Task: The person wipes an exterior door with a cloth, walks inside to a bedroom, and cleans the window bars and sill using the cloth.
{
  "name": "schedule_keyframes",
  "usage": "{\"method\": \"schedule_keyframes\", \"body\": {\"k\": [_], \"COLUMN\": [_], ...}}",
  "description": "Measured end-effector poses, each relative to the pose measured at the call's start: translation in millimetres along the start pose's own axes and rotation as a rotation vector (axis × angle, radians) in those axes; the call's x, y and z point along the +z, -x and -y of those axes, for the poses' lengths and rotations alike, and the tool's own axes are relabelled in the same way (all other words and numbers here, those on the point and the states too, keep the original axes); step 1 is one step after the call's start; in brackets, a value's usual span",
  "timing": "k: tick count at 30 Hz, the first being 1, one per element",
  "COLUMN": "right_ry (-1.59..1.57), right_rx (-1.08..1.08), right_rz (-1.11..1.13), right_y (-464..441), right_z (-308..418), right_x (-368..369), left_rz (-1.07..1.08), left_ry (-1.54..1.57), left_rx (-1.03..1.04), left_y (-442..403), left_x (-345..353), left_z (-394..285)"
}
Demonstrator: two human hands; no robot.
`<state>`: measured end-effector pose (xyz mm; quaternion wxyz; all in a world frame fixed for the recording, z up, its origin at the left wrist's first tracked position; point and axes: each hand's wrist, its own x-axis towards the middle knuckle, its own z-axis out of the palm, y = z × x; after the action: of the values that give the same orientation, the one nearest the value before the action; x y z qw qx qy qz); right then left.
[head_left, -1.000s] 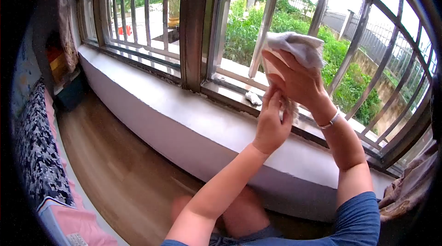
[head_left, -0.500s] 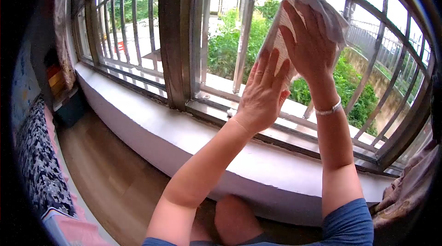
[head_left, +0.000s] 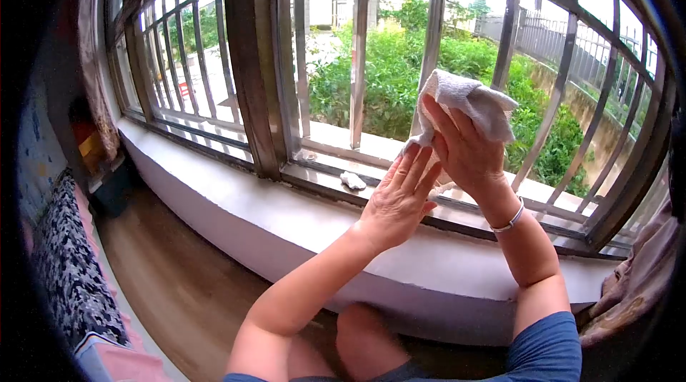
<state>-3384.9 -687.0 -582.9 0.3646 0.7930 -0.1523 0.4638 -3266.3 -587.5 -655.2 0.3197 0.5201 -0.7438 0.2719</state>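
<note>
The step in hand appears to be working the cloth (head_left: 480,91) before the bars (head_left: 359,53), right hand (head_left: 468,157) spread against it, left hand (head_left: 397,200) fingertips at its lower edge, any clamping indiscernible; moving it calls for firm contact.

Right hand (head_left: 466,155) against white cloth (head_left: 473,90)

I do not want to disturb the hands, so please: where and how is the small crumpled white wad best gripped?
Probably pinch it across the middle, coming from above on the room side. The small crumpled white wad lies at the window's bottom rail, apart from the left hand; its top and near side are uncovered, and its lumpy shape should give purchase.
</note>
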Motion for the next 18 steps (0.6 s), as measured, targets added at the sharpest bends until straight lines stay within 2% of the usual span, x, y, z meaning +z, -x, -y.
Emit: {"method": "schedule_keyframes", "body": {"k": [8,11,13,18], "right_ry": [-0.035,0.075,0.042,-0.017], "right_rx": [0.003,-0.022,-0.027,0.011], "right_rz": [-0.009,-0.050,-0.001,-0.047], "right_y": [11.6,16.5,15.1,5.4], "right_z": [-10.4,-12.7,-15.4,-11.1], "right_x": [-14.6,-16.6,-20.7,-5.3], "left_rz": [-0.035,-0.015,-0.002,0.025], "left_ry": [0.032,0.055,0.060,0.053], "left_rx": [-0.013,0.006,-0.001,-0.022], "left_y": [-4.7,-7.5,-7.7,-11.6], "left_x": [8.5,8.3,11.8,14.1], "left_z": [-11.3,-14.8,-15.5,-22.8]}}
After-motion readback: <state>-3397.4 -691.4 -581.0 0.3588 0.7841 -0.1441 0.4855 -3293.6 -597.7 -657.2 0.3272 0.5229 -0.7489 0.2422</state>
